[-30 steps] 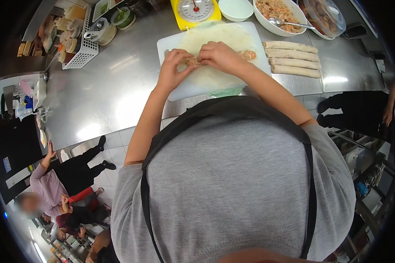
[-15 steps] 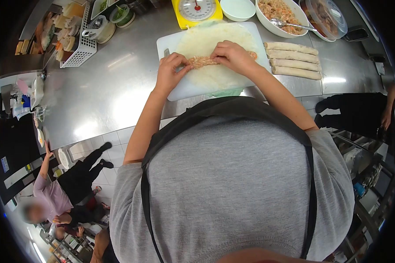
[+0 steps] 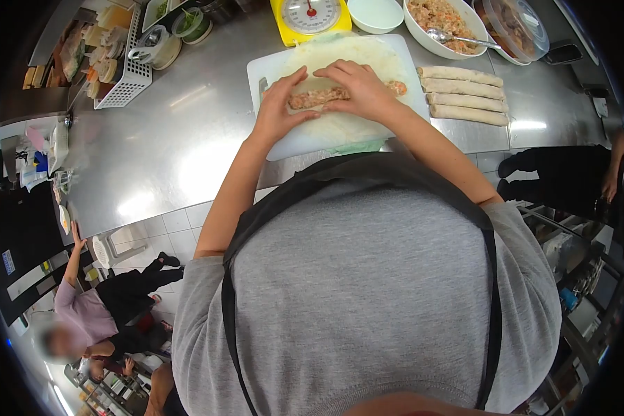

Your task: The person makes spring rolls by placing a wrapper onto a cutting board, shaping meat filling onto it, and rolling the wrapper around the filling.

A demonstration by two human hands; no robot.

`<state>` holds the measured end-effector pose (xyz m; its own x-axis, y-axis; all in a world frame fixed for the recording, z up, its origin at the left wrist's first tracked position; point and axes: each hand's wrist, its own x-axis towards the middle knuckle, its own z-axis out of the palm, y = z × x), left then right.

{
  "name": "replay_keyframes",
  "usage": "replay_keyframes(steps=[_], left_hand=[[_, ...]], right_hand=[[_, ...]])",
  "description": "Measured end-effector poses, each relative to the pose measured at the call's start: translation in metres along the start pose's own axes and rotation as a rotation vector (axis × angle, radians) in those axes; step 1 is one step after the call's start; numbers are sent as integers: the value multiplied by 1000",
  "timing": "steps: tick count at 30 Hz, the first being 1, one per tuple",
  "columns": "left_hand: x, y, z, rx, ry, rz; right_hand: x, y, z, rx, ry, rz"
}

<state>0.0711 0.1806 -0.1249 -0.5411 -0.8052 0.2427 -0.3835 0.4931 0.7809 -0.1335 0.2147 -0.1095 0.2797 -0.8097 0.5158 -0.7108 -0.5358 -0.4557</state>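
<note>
A round pale wrapper point(image 3: 347, 130) lies flat on the white cutting board point(image 3: 279, 149). Across its middle runs a strip of pinkish filling point(image 3: 308, 99). My left hand point(image 3: 279, 107) is at the strip's left end, thumb and fingers spread apart on either side of it. My right hand point(image 3: 357, 90) arches over the middle of the strip, fingers beyond it and thumb on the near side, also apart. A short piece of filling shows to the right of my right hand. Four pale rolls point(image 3: 464, 99) lie side by side right of the board.
Behind the board are a yellow scale point(image 3: 312, 17), a pale bowl point(image 3: 376, 15), a bowl of filling with a spoon point(image 3: 445, 28) and a lidded container point(image 3: 516, 31). A white basket point(image 3: 128, 76) stands left. Other people are at lower left and right.
Both hands have opened from pinching the filling to spread fingers around it. My right hand has shifted slightly left. The person at lower left has moved their legs.
</note>
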Motion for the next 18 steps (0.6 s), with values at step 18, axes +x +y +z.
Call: replay_keyframes(steps=[18], left_hand=[[1,2,-2,166,-35,146]], right_hand=[[-1,6,-16,41,-244,90]])
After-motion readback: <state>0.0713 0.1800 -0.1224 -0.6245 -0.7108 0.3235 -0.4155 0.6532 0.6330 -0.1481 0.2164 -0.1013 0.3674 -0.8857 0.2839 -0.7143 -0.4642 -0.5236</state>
